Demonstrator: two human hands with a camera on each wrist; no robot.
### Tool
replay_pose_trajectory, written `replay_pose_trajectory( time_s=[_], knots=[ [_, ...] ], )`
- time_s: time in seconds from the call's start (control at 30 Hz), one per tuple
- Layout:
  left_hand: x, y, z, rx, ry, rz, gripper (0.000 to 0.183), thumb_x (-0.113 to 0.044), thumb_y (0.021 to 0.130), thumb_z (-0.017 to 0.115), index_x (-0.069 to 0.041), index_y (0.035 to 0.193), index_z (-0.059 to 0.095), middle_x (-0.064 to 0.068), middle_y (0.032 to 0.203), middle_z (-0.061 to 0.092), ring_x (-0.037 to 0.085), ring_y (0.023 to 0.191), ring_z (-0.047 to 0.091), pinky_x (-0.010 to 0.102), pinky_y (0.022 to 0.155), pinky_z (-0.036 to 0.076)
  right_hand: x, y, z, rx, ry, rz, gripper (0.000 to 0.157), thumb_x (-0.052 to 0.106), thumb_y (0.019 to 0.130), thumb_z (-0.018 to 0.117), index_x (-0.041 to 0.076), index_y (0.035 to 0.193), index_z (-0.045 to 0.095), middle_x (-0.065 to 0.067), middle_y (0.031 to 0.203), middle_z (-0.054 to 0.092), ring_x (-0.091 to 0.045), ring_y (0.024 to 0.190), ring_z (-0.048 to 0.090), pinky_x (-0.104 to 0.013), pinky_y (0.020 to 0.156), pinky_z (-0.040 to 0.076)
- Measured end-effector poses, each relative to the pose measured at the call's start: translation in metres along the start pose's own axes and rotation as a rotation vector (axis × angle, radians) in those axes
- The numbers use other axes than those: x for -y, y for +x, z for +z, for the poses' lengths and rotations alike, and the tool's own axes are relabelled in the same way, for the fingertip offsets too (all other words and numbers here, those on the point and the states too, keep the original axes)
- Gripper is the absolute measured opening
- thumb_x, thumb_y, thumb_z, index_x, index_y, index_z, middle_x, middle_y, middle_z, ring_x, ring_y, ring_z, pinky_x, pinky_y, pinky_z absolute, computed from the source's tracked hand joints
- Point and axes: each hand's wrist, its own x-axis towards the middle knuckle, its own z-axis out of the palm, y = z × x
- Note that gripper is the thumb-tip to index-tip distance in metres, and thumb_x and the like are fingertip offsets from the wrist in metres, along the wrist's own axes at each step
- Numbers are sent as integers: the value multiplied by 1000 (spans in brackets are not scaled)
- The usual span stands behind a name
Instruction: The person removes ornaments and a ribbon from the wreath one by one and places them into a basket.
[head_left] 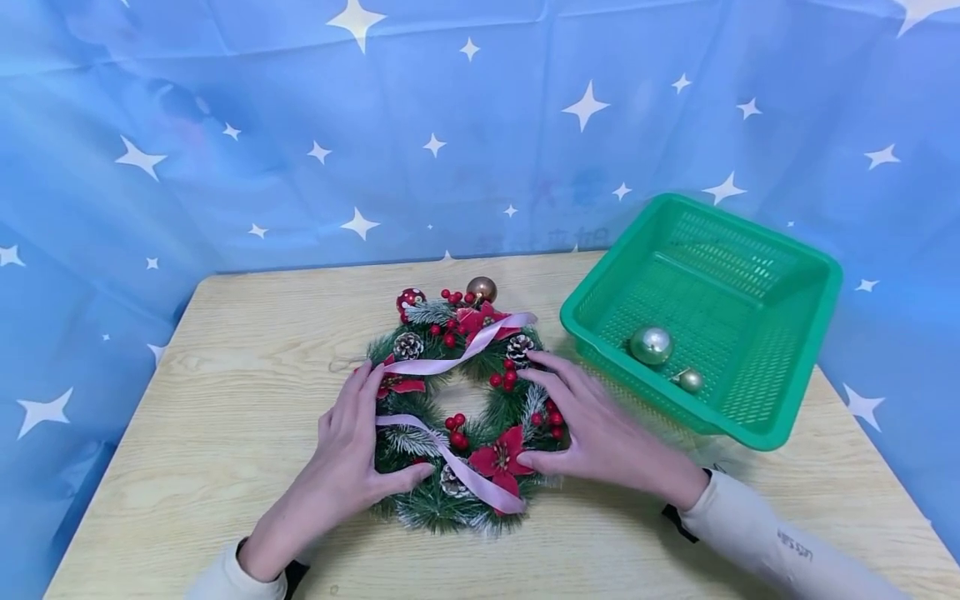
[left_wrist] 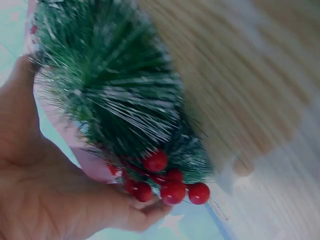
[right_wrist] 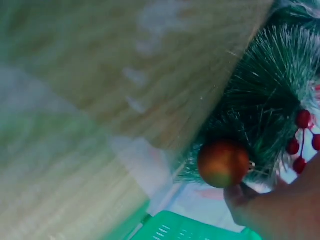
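A green Christmas wreath with frosted tips, red flowers, pine cones and red berries lies in front of me; whether it rests fully on the table I cannot tell. A pale pink ribbon crosses its face in two stretches. My left hand grips its left side, thumb over the front. My right hand grips the opposite side, fingertips near a pine cone. A spotted red ball and a brown ball sit at the far rim. An orange-brown ball shows by my right hand.
On the right stands a green plastic basket. It holds a larger silvery-green ball and a small gold ball. Beneath is a wooden table; a blue cloth with white stars hangs behind.
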Motion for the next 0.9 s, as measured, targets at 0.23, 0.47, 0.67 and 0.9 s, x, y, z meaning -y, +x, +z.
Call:
replay_pose_trajectory(
  time_s=[0.23, 0.47, 0.67, 0.9],
  knots=[
    [-15, -10, -3, -100, -37, -8, 123, -50, 89, 90, -7, 174, 13, 20, 178, 14, 42, 161, 18, 77, 106, 27, 8, -1, 4, -18, -21, 34, 105, 79, 88, 74, 18, 167, 41, -5, 176, 25, -36, 156, 33, -73, 115, 36],
    [-25, -14, -5, -96, -42, -7, 118, -47, 91, 89, -8, 174, 15, 22, 177, 16, 47, 159, 21, 78, 110, 22, 19, -7, 11, -84, -46, 79, 102, 76, 86, 79, 17, 163, 47, -7, 173, 30, -39, 151, 41, -73, 112, 37],
    [-26, -14, -2, -63, -14, -24, 126, -51, 84, 93, -6, 173, 16, 22, 178, 11, 48, 160, 18, 73, 111, 19, 28, -11, 15, -118, -64, 102, 102, 74, 86, 80, 13, 162, 48, -9, 173, 31, -39, 151, 39, -73, 112, 36],
    [-27, -14, 2, -35, 2, -44, 127, -51, 83, 94, -7, 173, 16, 20, 179, 8, 48, 161, 15, 81, 111, 17, 39, -13, 19, -128, -105, 152, 101, 71, 87, 81, 12, 162, 47, -10, 172, 33, -41, 150, 40, -70, 108, 39]
  ],
)
